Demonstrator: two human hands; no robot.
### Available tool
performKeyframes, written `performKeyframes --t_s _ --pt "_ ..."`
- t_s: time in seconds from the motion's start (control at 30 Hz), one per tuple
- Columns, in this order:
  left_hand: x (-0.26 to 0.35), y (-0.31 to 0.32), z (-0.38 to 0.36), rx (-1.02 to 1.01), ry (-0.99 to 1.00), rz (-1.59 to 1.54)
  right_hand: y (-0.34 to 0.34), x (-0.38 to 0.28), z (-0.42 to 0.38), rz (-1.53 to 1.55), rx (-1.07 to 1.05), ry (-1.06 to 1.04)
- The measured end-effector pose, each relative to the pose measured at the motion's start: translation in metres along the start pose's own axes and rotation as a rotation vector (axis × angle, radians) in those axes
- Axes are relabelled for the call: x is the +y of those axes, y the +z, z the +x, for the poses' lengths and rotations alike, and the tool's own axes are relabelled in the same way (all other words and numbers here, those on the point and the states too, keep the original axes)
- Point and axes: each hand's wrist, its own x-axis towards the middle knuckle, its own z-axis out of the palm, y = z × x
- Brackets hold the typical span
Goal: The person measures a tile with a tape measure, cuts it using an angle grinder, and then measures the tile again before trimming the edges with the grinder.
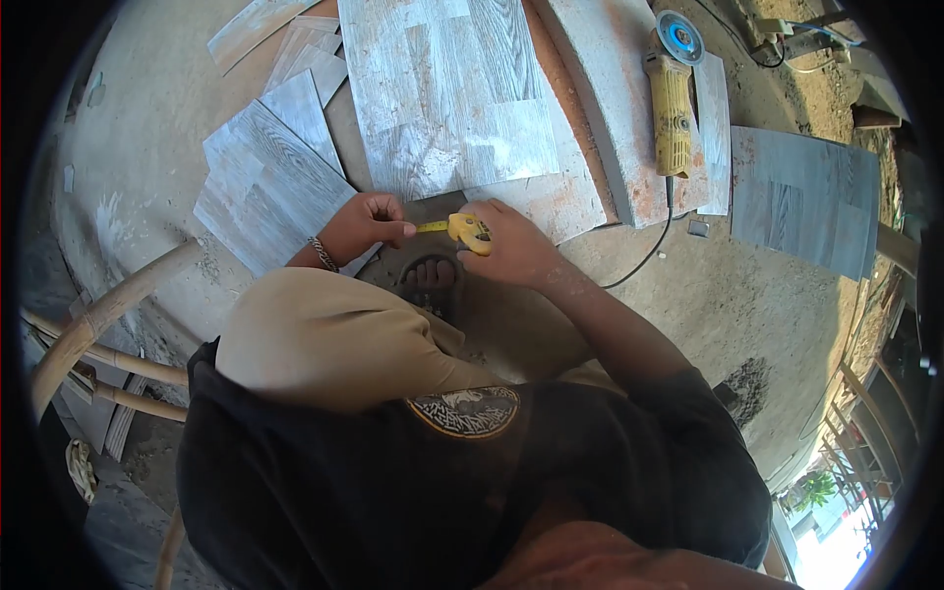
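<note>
Just off the near edge of the large wood-patterned tile [447, 98], I see the yellow tape measure [471, 233], its short run of blade [431, 227] lying crosswise in my view and pointing left from the case. The left hand [370, 224] has thumb and fingers pinched on the blade's end; the right hand [513, 242] is clamped on the case, its forearm slanting in from lower right. The trouser leg [324, 329] hides most of the left forearm from me, fingers cover the blade's tip, and its markings are too small to read.
</note>
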Motion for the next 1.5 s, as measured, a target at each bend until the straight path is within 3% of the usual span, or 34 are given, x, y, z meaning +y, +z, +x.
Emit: performKeyframes --t_s 0.07,0.1,0.17,0.27,0.7,1.2,1.5 --pt "-0.007 -0.013 -0.004 0.258 0.187 0.03 -0.04 0.009 -0.004 -0.147 0.116 -0.034" --pt "-0.012 -0.021 -0.005 0.251 0.189 0.031 -0.059 0.017 -0.005 -0.206 0.152 -0.04" --pt "-0.027 -0.037 -0.005 0.497 0.165 0.292 -0.085 0.029 -0.006 -0.266 0.188 -0.044" --pt "-0.046 -0.043 -0.002 0.625 0.143 0.246 -0.104 0.04 -0.008 -0.436 0.254 0.019" --pt "-0.044 -0.035 0.017 0.535 0.097 0.173 -0.159 0.077 -0.031 -0.533 0.305 0.106" --pt "-0.038 -0.035 0.016 0.475 -0.015 0.081 -0.148 0.083 -0.038 -0.667 0.367 0.025" --pt "-0.027 -0.08 0.036 0.487 0.079 0.036 -0.17 0.064 0.009 -0.534 0.299 -0.076"
